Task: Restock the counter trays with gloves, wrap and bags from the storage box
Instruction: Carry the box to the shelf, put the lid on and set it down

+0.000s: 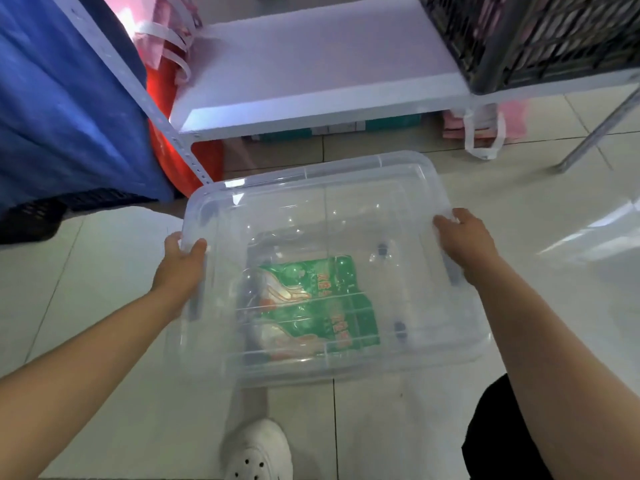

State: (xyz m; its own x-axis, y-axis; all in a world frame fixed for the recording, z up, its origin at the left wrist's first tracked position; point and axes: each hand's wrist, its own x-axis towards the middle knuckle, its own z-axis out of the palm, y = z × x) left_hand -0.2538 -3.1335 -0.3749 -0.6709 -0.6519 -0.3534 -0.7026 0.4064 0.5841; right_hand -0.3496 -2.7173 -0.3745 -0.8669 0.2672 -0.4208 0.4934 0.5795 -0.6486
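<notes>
A clear plastic storage box [433, 327] with a clear lid [311, 188] sits low over the tiled floor. My left hand [181, 263] grips its left edge by a dark latch. On the right edge, my right hand [464, 239] holds the rim above the other dark latch. Through the lid I see green packets printed with hands [322, 303] lying on the box bottom, left of centre. The rest of the box looks bare through the plastic.
A white metal shelf [311, 64] stands just beyond the box, with a black crate [540, 36] on its right end. Blue fabric [62, 98] and a red bag [166, 98] are at left. A pink bag [485, 126] lies under the shelf. My white shoe [259, 452] is below the box.
</notes>
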